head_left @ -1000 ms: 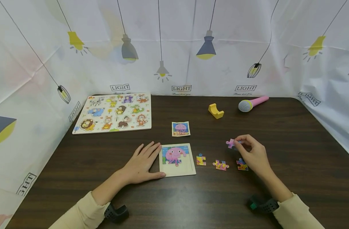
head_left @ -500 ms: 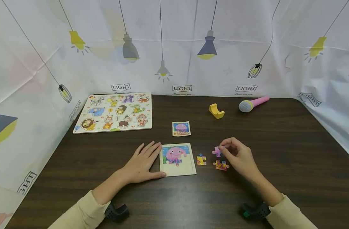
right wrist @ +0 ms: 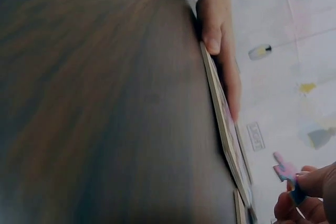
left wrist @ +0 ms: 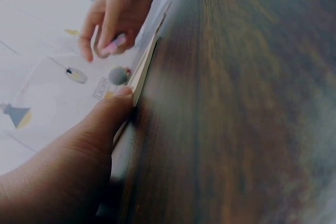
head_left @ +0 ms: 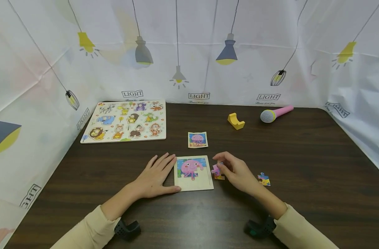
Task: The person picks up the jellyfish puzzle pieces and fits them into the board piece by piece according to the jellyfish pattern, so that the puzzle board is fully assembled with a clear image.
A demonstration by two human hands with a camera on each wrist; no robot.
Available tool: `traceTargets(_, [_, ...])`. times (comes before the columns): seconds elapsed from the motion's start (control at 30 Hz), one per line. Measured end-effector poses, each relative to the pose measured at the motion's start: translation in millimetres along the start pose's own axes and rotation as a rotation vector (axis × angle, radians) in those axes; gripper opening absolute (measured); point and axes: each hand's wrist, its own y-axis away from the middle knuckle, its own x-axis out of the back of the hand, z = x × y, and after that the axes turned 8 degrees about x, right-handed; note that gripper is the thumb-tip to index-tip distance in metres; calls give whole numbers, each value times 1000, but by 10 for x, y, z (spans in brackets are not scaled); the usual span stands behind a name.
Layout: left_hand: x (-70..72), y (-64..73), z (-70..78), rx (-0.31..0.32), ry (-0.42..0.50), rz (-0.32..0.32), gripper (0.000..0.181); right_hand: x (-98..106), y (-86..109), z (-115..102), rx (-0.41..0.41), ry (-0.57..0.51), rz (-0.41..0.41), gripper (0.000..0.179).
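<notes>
A jigsaw board [head_left: 197, 185] with a partly filled pink octopus picture lies flat on the table. My left hand [head_left: 155, 178] rests at its left side with fingers spread, and the thumb touches the board's lower left edge. Between thumb and fingers, my right hand [head_left: 237, 174] pinches a pink and blue puzzle piece [right wrist: 286, 170], held raised just right of the board. Below it in the head view, a yellow puzzle piece [head_left: 219, 177] is partly covered. One more loose puzzle piece [head_left: 264, 180], blue and yellow, lies right of the hand. The other pink-yellow piece is hidden beneath the right hand.
Behind the board lies a small octopus picture card [head_left: 197, 140]. A large animal puzzle board [head_left: 124, 121] stands at the back left. Further right are a yellow curved block [head_left: 236, 121] and a pink toy microphone [head_left: 276, 114]. A printed cloth [head_left: 254, 76] hangs behind the table.
My right hand has moved left with the pinched puzzle piece, from above the loose pieces to beside the board. The blue and yellow piece is uncovered again. The left hand stays put.
</notes>
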Motion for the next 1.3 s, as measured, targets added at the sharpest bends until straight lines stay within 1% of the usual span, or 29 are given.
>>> traceTargets(0.1, [5,-1,-9,2,-5,-5,99,-120,-110,-40,62,26,-43,20])
traceTargets(0.23, [18,3,-2,6,-6,-10,99,-241,-231,-106,119,39,-40,18])
traceTargets(0.33, [25,3,6,10,-5,-9,98,-297,-291,-137,141,43,-31,17])
traceTargets(0.5, [20,-6,12,7,-5,-8,98,-346,-325,-145,138,34,-17,16])
traceTargets(0.8, [20,5,6,6,-6,-5,97,-408,-308,-95,72,47,7,13])
traceTargets(0.9, [25,9,6,3,-6,-1,97,-424,-293,-72,62,85,19,12])
traceTargets(1.07, [15,5,2,2,-10,2,97,-446,-279,-31,56,193,38,11])
traceTargets(1.17, [7,3,0,1,-14,7,98,-452,-276,-13,76,241,51,10])
traceTargets(1.3, [0,2,-7,-6,-11,16,97,-461,-275,1,114,276,66,10])
